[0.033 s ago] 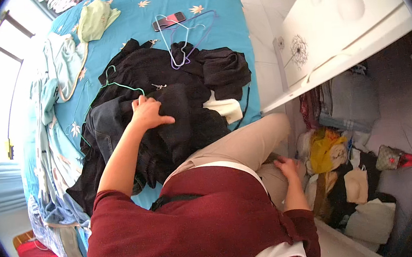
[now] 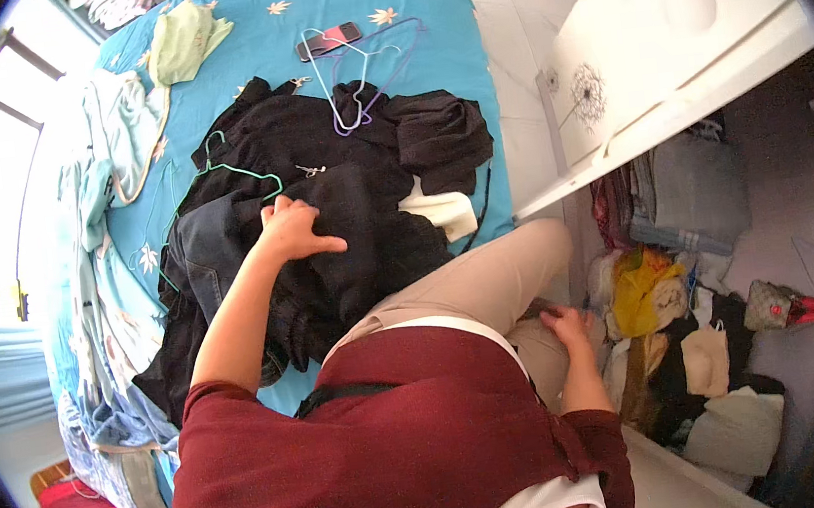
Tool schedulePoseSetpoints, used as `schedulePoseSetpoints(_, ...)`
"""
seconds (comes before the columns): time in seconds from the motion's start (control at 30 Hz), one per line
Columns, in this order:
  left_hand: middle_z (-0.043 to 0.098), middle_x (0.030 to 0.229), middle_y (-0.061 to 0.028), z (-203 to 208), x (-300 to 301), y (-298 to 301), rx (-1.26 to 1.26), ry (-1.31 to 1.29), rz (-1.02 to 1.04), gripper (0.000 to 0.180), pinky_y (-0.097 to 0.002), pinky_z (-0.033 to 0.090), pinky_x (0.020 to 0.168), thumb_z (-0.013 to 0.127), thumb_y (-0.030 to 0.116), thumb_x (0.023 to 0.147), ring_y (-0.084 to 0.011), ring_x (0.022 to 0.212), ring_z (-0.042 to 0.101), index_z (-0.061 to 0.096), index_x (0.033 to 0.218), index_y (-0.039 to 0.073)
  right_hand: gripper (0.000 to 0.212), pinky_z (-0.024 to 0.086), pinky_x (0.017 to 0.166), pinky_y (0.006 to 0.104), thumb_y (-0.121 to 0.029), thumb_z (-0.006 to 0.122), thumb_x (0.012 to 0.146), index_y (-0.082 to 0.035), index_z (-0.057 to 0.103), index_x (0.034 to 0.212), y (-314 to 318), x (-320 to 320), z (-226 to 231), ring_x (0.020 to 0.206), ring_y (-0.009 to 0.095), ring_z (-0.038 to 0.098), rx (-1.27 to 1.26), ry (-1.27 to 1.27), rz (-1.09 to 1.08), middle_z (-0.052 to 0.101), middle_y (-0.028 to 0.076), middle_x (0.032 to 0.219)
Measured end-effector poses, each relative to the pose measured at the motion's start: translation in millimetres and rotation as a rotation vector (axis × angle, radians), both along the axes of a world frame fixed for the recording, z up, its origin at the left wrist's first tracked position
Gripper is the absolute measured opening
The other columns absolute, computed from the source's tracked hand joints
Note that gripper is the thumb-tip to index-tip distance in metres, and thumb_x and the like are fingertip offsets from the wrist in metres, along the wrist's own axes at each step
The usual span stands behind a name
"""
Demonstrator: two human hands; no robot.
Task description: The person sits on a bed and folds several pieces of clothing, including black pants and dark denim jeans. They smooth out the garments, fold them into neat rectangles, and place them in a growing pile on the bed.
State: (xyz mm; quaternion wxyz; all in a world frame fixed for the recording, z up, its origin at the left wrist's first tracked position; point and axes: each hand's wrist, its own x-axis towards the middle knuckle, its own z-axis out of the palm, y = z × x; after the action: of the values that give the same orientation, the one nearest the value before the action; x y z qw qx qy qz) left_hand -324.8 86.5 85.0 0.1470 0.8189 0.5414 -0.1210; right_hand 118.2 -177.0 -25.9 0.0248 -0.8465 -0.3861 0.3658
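My left hand [image 2: 294, 231] rests on a heap of black clothes [image 2: 355, 230] on the bed, its thumb spread away from the bent fingers. The fingertips are close to the lower bar of a green hanger [image 2: 241, 170]; whether they touch it I cannot tell. Beside that hand a dark blue denim garment [image 2: 212, 240] lies over the black cloth. Silvery clips [image 2: 311, 171] show on the fabric just beyond the fingers. Down by my bent knee, my right hand [image 2: 569, 328] lies with its fingers apart against my beige trousers [image 2: 470, 282], and nothing shows in it.
A white hanger [image 2: 365, 60] and a purple hanger [image 2: 389, 82] overlap a phone [image 2: 329, 41] at the far side. White cloth [image 2: 448, 215] pokes from the heap. At right, an opened white cabinet door [image 2: 664, 58] stands beside folded jeans [image 2: 689, 195] and a yellow bag [image 2: 641, 294].
The whole view has shifted very slightly. Both hands keep practically the same place and pose, and the clothes lie as before.
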Motion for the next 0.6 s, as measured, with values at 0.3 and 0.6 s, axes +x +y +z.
schedulePoseSetpoints(0.3,0.056,0.096,-0.0183,-31.3,53.4,-60.6,0.08,-0.077,0.0,0.04,-0.0457,0.046,0.081,0.067,0.027,0.07,-0.0355,0.097,0.053,0.055,0.098,0.0,0.048,0.006,0.109,0.0454,-0.044,0.062,0.076,-0.013,0.064,0.112,4.3,-4.5,10.4,0.112,0.025,0.053,0.047,0.072,-0.005,0.064,0.011,0.109)
schedulePoseSetpoints(0.6,0.061,0.091,-0.0233,-44.2,51.3,-49.5,0.3,-0.632,0.369,0.034,-0.0415,0.046,0.072,0.064,0.017,0.08,-0.0398,0.085,0.058,0.052,0.104,-0.003,0.046,0.009,0.11,0.0417,-0.044,0.06,0.077,-0.014,0.064,0.112,9.6,-7.0,19.9,0.113,0.025,0.052,0.072,0.033,0.003,0.062,0.01,0.113)
